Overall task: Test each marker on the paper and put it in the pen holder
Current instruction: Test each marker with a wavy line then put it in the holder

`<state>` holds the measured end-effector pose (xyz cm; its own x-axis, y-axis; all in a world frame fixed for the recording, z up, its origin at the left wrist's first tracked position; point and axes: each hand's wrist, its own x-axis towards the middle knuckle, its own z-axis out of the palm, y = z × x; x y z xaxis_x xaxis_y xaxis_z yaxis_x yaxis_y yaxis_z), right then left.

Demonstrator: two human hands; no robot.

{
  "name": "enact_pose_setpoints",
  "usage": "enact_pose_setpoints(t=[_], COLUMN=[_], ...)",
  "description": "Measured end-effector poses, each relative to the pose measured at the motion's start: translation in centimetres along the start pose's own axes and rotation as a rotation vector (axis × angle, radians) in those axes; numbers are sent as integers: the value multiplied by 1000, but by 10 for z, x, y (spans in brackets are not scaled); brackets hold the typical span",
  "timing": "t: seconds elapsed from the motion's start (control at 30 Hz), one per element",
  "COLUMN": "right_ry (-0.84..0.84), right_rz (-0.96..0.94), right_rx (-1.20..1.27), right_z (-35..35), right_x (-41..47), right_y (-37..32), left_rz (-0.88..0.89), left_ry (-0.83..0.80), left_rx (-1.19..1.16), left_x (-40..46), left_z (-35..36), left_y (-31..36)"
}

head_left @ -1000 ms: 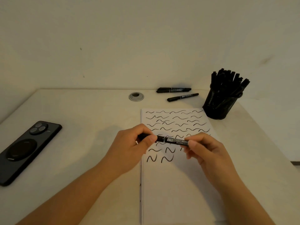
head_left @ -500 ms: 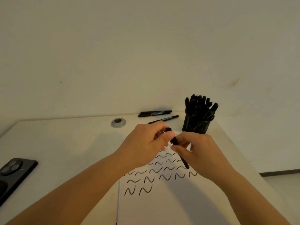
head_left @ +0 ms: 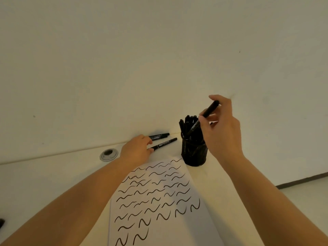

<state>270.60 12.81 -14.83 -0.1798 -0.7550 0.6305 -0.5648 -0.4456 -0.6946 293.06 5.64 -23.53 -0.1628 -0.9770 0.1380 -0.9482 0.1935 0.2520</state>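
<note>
While pinched in the right hand (head_left: 221, 132) between thumb and fingers, black marker (head_left: 204, 116) tilted, lower end dipping among the markers already standing in the pen holder (head_left: 194, 153), capped upper end up by the fingertips. Black mesh pen holder upright on the table (head_left: 53, 181), just beyond the far right corner of the paper (head_left: 159, 201). Paper covered in rows of black squiggles. Left hand (head_left: 136, 150) flat-ish on the table beyond the paper, fingertips touching the near loose marker (head_left: 164, 143); grip on it not clear, fingers partly curled. Second loose marker (head_left: 158, 136) just behind, by the wall. Round grey grommet (head_left: 108, 154) left of that hand. Dark object (head_left: 1, 223) barely visible at the left edge.
</note>
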Motion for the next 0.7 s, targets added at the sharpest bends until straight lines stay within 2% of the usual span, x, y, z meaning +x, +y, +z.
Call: enact_pose_setpoints(t=[0.23, 0.57, 0.7], right_ry=[-85, 47, 49], right_rz=[-103, -359, -417], right_rx=[-174, -402, -450], right_z=[18, 34, 35], right_x=[-3, -8, -9], right_y=[20, 33, 40], left_rz=[-60, -159, -234], left_ry=[28, 6, 17], left_rx=[51, -87, -214], left_x=[14, 12, 1], left_z=[22, 24, 13], left_y=[-3, -4, -7])
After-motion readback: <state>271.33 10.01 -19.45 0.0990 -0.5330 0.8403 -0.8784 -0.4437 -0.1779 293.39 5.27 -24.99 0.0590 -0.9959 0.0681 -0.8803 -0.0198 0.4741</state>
